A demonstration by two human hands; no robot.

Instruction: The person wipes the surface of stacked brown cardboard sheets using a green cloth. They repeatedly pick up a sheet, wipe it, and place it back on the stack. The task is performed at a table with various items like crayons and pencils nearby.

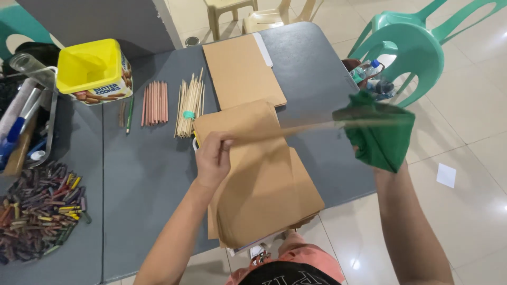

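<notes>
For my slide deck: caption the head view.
Left hand lifts a brown paper sheet while right hand grips green cloth above grey table.

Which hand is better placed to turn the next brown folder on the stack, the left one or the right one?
Probably the left hand: it already grips the edge of the top brown folder on the stack. The right hand is off the table edge, wrapped in a green cloth, holding a thin stick.

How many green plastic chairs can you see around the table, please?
2: one green chair stands right of the table, near the top right corner; part of another shows at the top left edge. More may lie outside the view.
</notes>
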